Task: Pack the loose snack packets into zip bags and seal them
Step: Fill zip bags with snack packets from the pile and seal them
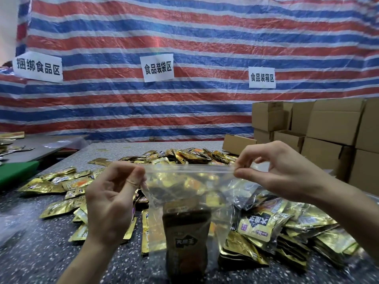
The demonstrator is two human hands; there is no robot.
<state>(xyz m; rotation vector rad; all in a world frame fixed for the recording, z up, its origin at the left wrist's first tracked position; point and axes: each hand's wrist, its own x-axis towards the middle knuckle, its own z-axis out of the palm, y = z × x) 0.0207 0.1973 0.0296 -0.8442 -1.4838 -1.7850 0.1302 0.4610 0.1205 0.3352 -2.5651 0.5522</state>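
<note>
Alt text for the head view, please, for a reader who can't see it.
A person's left hand and right hand pinch the top corners of a clear zip bag holding a dark snack packet. Loose gold packets litter the speckled table, with cardboard boxes at right and a striped tarp behind.

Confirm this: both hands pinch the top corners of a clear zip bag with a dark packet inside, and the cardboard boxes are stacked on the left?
One detail is wrong: the head view shows the cardboard boxes stacked on the right, not the left. The rest holds: the left hand and right hand pinch the top corners of the zip bag, with the dark packet inside.
</note>
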